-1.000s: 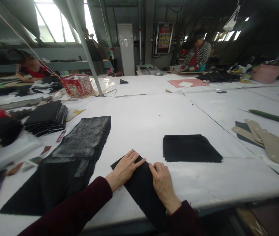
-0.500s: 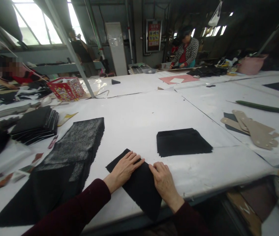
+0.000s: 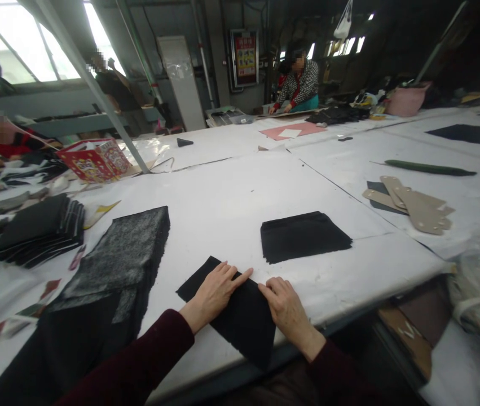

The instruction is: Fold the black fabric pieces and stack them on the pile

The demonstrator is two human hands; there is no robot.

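Black flat fabric piece [image 3: 243, 316] on white-covered desk [image 3: 206, 208], near ctr, near corner overhanging. L hand [image 3: 213, 290] flat, unclenched atop; R hand [image 3: 287, 308] grip narrow at right edge, pinch unclear. View's swung right; hands ~same spots, so edge handling prob. ongoing.

Two hands [image 3: 212, 296] [image 3: 288, 310], one red box [image 3: 96, 160], one pink tub [image 3: 406, 100], at least four dark cloths [image 3: 246, 318]

the near cloth [image 3: 246, 318] is plain black, as is the stack [image 3: 305, 238] on the white tabletop [image 3: 214, 192]; the long pile [image 3: 127, 242] is part speckled grey, part black. the sleeves [image 3: 163, 338] are dark maroon, the flat cutouts [image 3: 419, 210] beige, the box [image 3: 96, 160] red with multicoloured print. a distant jacket [image 3: 308, 79] seems black-and-white checked.
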